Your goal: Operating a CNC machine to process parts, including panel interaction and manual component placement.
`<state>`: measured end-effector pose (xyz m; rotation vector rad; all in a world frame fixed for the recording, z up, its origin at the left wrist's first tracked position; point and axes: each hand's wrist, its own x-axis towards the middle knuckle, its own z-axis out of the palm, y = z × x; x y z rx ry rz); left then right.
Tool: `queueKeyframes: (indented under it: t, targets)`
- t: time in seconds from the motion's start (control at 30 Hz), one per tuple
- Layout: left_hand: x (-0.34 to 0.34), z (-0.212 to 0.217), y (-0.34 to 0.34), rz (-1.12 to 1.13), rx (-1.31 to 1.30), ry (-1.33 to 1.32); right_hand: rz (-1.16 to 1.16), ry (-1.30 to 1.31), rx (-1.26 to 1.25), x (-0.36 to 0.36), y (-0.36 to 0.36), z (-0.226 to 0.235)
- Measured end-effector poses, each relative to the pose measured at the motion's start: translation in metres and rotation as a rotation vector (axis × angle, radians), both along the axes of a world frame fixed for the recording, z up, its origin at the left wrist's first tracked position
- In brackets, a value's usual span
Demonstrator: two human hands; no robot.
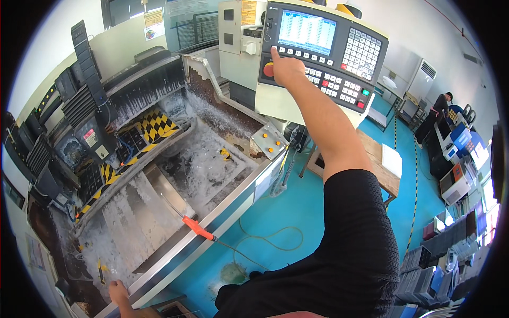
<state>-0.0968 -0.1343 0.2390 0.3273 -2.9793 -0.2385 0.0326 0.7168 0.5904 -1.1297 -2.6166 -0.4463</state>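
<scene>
My right hand [288,70] is raised to the control panel [309,59] of a machine. Its index finger is stretched out to the leftmost key under the lit screen [306,32], and the other fingers are folded back; it holds nothing. Just below that finger sits a red emergency stop button [269,69]. Low at the left, my left hand [118,291] is closed at the front rim [172,258] of the machine's trough; whatever its fingers hold is hidden. An orange air blow gun [198,228] with a long thin nozzle lies across this rim, away from both hands.
Wet, pale residue coats the trough's metal bed [143,212]. Black machine heads [90,132] stand over it at the left. The gun's hose [275,246] loops over the blue floor. A wooden table [379,159] stands right of the panel; another person [432,119] stands at the far right.
</scene>
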Motion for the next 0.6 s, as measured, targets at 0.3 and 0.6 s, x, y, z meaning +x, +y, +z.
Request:
queueKeyframes:
  t: [0.3, 0.6]
  targets:
    - [0.001, 0.005, 0.004, 0.003, 0.038, 0.018, -0.032, 0.071, -0.058, -0.004, 0.004, 0.001]
    - [0.009, 0.012, 0.000, 0.003, 0.029, -0.032, -0.078, 0.099, -0.105, 0.010, -0.014, -0.004]
